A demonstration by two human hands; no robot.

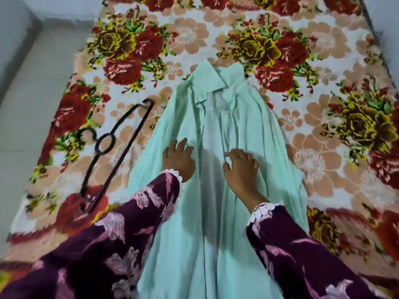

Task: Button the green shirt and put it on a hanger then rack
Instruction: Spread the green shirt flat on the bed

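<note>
Matt cloth shirt (216, 169), fuzzy blanket (323, 61)

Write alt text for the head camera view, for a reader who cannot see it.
A green shirt lies collar-up on a floral blanket, front panels open; the left hand and right hand rest on them. A black hanger lies on the blanket left of the shirt.

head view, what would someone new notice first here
The pale green shirt lies spread down the middle of a loud floral blanket, collar at the far end, front open. The left hand and right hand rest on it, either side of the opening. A black hanger lies on the blanket left of the shirt.
</note>
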